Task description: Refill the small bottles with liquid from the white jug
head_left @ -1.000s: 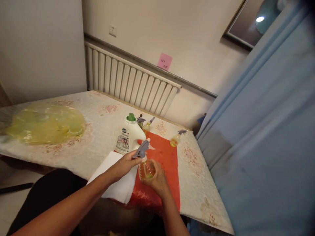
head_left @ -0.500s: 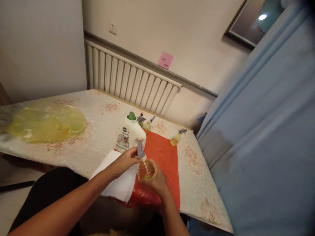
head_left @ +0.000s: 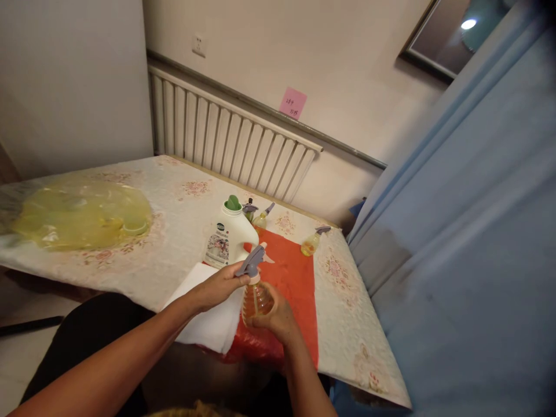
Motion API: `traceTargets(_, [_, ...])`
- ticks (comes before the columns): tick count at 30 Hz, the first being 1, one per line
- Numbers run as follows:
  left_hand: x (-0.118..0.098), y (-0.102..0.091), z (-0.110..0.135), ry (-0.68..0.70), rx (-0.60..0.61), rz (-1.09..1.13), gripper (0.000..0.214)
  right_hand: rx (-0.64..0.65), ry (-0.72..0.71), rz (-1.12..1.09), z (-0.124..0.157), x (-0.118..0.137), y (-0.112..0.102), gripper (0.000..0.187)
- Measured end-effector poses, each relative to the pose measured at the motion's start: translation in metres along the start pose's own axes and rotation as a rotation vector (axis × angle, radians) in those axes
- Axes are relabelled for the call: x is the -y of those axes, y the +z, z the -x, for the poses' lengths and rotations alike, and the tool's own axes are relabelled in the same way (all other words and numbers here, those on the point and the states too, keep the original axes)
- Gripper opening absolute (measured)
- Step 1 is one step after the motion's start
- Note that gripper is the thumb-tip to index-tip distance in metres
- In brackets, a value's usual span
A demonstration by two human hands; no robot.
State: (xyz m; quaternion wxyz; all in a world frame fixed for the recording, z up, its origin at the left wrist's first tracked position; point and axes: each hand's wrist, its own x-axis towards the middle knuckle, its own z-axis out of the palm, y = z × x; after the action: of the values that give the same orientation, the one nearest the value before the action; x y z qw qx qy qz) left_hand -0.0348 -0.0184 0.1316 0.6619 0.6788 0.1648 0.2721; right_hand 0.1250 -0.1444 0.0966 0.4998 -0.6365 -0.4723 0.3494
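Note:
A clear spray bottle [head_left: 254,300] with ribbed sides and a grey trigger head [head_left: 251,262] is upright between my hands, above the red sheet. My left hand [head_left: 229,282] is closed on the trigger head and its pale collar from the left. Wrapped round the bottle's body from the right is my right hand [head_left: 275,315]. The head's nozzle points to the right and away. Just beyond stands a white jug [head_left: 230,237] with a green piece in its mouth. A folded white cloth [head_left: 204,321] lies under my left forearm.
A red plastic sheet [head_left: 295,278] covers part of the flowered tablecloth [head_left: 347,313]. More spray bottles stand behind the jug, and one spray bottle [head_left: 309,246] stands to the right. A yellow plastic bag [head_left: 78,217] lies left. A blue curtain [head_left: 456,231] hangs along the right edge.
The trigger head has turned, so its nozzle now points right and its side faces me. Earlier its narrow back faced me and the inner tube looked slanted. Both hands remain on the spray bottle.

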Motion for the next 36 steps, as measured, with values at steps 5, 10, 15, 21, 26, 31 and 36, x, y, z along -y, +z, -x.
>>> traceTargets(5, [-0.005,0.001,0.001,-0.042,0.067,0.029,0.05,0.107,0.065,-0.216,0.0,-0.002,0.002,0.08])
traceTargets(10, [0.0,-0.003,-0.002,-0.078,0.137,0.132,0.046,0.18,0.125,-0.416,0.001,-0.008,0.008,0.076])
traceTargets(15, [0.003,-0.005,-0.005,-0.077,0.182,0.2,0.045,0.204,0.105,-0.435,0.0,-0.01,0.008,0.077])
traceTargets(21, [0.009,0.004,-0.005,-0.051,0.04,0.113,0.041,0.193,0.081,-0.449,0.002,-0.006,0.008,0.078])
traceTargets(26, [0.003,0.014,-0.007,-0.017,0.013,0.187,0.043,0.158,0.102,-0.42,0.003,-0.004,0.008,0.079])
traceTargets(31, [-0.009,0.02,-0.009,0.022,0.044,0.334,0.054,0.141,0.114,-0.452,0.004,0.002,0.007,0.079])
traceTargets(36, [-0.003,0.019,-0.008,0.001,0.062,0.397,0.049,0.146,0.143,-0.404,0.004,0.0,0.005,0.067])
